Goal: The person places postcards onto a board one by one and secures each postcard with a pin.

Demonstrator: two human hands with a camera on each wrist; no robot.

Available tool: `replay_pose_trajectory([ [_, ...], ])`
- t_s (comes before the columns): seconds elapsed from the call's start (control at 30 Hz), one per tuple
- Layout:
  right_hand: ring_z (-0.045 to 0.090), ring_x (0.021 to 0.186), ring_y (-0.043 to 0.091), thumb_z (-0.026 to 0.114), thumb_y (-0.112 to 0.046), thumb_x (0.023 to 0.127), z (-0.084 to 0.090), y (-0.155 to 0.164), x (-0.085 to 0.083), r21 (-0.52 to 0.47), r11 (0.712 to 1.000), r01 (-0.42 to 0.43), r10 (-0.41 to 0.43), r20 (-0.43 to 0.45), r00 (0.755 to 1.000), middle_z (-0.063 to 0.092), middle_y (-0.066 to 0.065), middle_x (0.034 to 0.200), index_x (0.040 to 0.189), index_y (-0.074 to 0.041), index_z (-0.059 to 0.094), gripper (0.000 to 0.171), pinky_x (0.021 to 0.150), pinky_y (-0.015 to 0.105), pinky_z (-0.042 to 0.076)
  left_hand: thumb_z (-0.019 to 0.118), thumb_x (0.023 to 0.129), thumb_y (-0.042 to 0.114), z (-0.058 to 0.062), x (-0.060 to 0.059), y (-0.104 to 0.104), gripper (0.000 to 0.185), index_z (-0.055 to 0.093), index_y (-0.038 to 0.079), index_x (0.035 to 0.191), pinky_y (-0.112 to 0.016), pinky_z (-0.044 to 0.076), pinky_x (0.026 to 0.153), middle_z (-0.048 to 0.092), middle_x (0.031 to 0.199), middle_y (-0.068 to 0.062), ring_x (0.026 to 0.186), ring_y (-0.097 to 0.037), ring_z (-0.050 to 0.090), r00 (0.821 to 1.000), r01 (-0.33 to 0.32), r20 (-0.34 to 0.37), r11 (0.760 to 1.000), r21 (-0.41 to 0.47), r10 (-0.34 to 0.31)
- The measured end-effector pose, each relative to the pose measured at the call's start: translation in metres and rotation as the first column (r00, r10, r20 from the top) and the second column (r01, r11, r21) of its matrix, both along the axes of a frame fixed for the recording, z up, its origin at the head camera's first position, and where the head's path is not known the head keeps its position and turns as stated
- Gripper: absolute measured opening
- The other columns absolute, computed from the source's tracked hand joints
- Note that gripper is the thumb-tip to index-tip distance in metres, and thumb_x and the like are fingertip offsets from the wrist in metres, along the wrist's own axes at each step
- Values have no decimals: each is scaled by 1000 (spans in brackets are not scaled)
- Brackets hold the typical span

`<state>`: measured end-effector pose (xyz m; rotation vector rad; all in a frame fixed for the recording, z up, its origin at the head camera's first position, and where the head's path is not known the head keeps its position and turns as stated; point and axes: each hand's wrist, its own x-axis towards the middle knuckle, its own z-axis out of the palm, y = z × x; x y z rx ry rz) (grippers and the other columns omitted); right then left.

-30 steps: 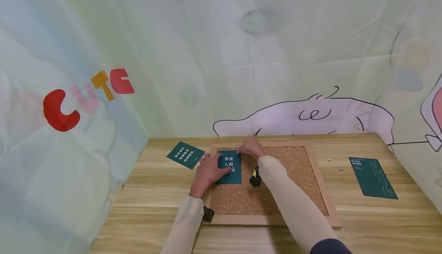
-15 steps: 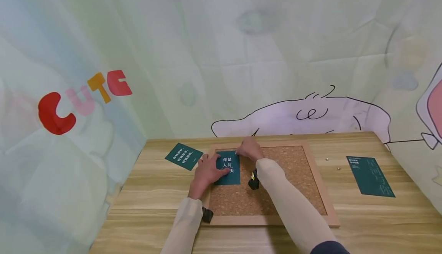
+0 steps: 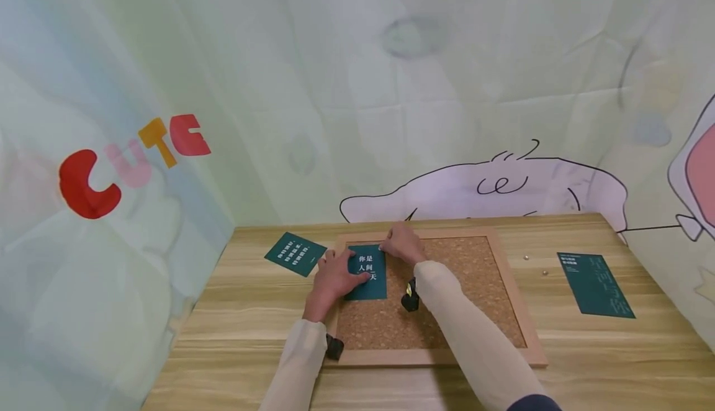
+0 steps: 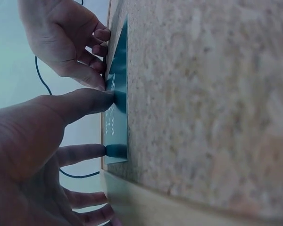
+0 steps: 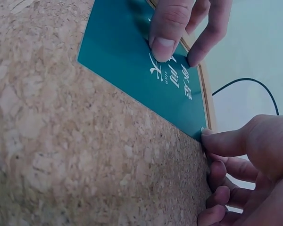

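Observation:
A dark green card (image 3: 376, 284) with white characters lies at the upper left of a cork board (image 3: 441, 330). My left hand (image 3: 333, 276) presses it flat, the thumb on its face and a finger near its left top corner. At the card's right top corner is my right hand (image 3: 403, 243), fingers curled and thumb tip pressing there. A small shiny edge, apparently a thumbtack (image 5: 202, 128), shows beneath that thumb in the right wrist view, mostly hidden. The right fingers rest along the top of the board's wooden frame (image 3: 516, 302).
To the left on the wooden table (image 3: 240, 330) lies another green card (image 3: 295, 254), turned at an angle. Right of the board are two small shiny tacks (image 3: 545, 272) and a third green card (image 3: 596, 285). A printed curtain (image 3: 313, 119) hangs behind the table.
Both hands stay in place on the card. The head view has shifted a little, so everything sits slightly further left in it.

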<state>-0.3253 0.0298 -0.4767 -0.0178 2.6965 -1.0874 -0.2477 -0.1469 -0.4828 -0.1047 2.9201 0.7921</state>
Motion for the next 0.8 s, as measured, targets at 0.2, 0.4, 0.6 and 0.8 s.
replay_pose_trajectory([
  [0.2, 55, 71, 23, 73, -22, 96, -1, 0, 1, 0, 1000, -10, 10, -24, 1000, 56, 7, 76, 78, -7, 68, 24, 61, 33, 39, 80, 89, 46, 2, 1, 0, 73, 55, 13, 149, -62, 46, 100, 39, 148, -26, 129, -44, 38, 1000, -6, 11, 1000, 5, 6],
  [0.4, 56, 78, 24, 76, -27, 96, 0, 10, 4, -108, 991, -82, 81, -19, 997, 59, 8, 83, 91, -6, 69, 23, 66, 33, 43, 81, 89, 45, 4, 3, 0, 74, 53, 14, 150, -63, 46, 101, 38, 150, -25, 129, -44, 37, 999, -16, 31, 1000, 11, 15],
  [0.6, 62, 95, 26, 75, -36, 97, 4, 28, 7, -135, 970, -202, 197, -49, 979, 67, 11, 109, 114, -9, 67, 34, 82, 40, 53, 81, 88, 45, 1, 3, -1, 75, 53, 15, 151, -64, 46, 101, 38, 150, -25, 129, -44, 37, 1000, -16, 22, 1000, 3, 15],
  [0.8, 63, 105, 30, 72, -38, 99, 17, 52, 8, -108, 970, -218, 209, -89, 974, 66, 15, 122, 127, -10, 65, 40, 89, 47, 54, 82, 88, 45, 1, 1, 1, 75, 53, 15, 150, -64, 46, 102, 39, 149, -24, 130, -43, 37, 999, -27, 25, 1000, 7, 27],
])
